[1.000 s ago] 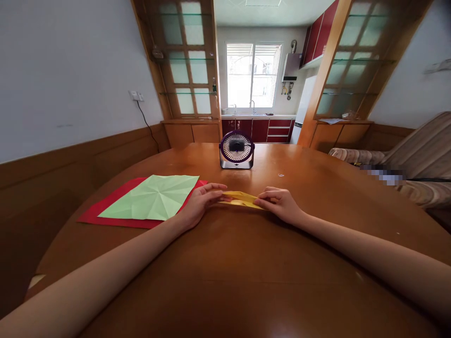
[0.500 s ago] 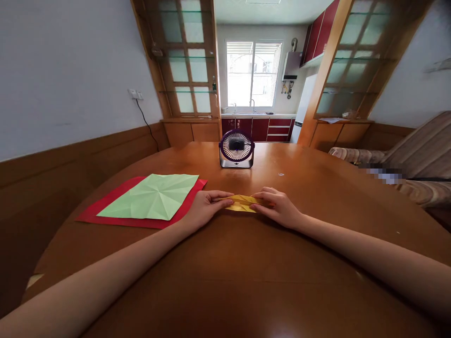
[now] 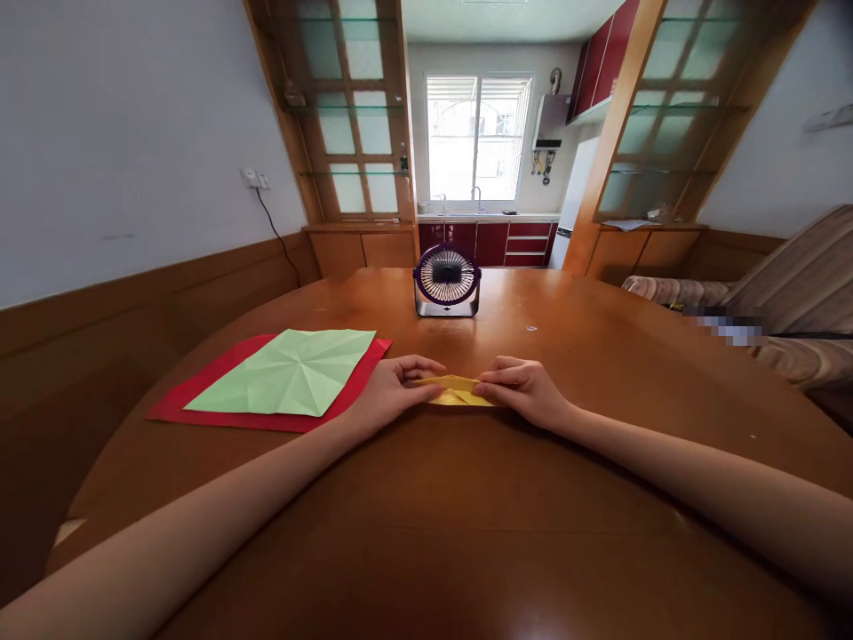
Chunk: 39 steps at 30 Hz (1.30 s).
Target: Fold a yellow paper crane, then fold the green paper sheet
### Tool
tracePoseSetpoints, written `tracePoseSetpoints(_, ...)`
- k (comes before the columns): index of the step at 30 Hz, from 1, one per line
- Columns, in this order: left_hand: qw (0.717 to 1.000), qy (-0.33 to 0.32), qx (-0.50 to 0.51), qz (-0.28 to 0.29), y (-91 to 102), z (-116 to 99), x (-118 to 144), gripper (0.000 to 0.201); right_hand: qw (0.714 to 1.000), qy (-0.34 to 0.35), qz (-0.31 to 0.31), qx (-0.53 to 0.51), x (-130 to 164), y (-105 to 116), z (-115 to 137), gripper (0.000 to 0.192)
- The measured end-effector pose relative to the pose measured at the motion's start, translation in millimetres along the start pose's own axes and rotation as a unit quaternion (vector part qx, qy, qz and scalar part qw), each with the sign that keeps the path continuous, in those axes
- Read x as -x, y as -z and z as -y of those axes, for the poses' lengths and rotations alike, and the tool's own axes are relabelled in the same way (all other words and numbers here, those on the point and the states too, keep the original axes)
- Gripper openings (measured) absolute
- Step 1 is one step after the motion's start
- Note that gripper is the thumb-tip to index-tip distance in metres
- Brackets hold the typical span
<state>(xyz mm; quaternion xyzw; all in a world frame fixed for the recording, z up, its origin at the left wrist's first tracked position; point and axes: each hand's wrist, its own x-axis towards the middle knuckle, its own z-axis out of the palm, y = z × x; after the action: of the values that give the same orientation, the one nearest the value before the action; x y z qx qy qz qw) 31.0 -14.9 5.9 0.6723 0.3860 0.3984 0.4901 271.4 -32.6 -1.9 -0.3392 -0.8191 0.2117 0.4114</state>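
Note:
A small piece of folded yellow paper [image 3: 457, 391] is stretched between my two hands, just above or on the wooden table. My left hand [image 3: 398, 384] pinches its left end, thumb in front and fingers behind. At the other end my right hand [image 3: 523, 387] grips the paper between thumb and bent fingers. Left of my left hand lies a creased light green sheet [image 3: 286, 373], on top of a larger red sheet [image 3: 173, 404]. The ends of the yellow paper are hidden by my fingers.
Beyond my hands a small dark purple fan [image 3: 447, 277] stands on the brown table [image 3: 453, 516]. A small whitish scrap [image 3: 531, 328] lies to its right. A striped armchair [image 3: 793, 302] is at the right, past the table's edge.
The yellow paper now looks narrower, with its upper layer tilted up toward the back. My right fingers have curled in more; both hands stay in nearly the same place.

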Motion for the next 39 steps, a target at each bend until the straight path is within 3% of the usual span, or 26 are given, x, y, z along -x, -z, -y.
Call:
tracePoseSetpoints(4,0.999,0.003,-0.046,0.019,-7.5,-3.0,2.7,0.035,0.999,0.038,0.022,0.032,1.5,-1.7,1.5,0.029)
tracePoseSetpoints(7,0.998,-0.009,-0.065,0.002,-10.9,-5.7,4.1,0.031,0.998,0.045,0.029,0.036,1.2,-1.8,3.2,0.030)
tracePoseSetpoints(14,0.998,-0.013,-0.051,-0.033,-13.6,-10.4,3.4,0.024,0.999,0.037,0.022,0.016,-0.8,-0.4,6.3,0.033)
tracePoseSetpoints(20,0.999,0.011,-0.035,-0.020,-12.7,-10.9,5.2,0.030,0.999,0.043,0.022,0.012,-0.4,0.3,2.5,0.030)
tracePoseSetpoints(29,0.996,0.025,0.079,-0.041,-5.8,-5.8,4.6,0.045,1.000,0.023,-0.012,0.007,0.1,1.0,1.2,0.026)
tracePoseSetpoints(39,0.984,0.042,0.162,-0.053,-6.7,-6.9,4.5,0.046,0.999,-0.013,-0.031,-0.017,-0.2,1.9,-0.1,0.024)
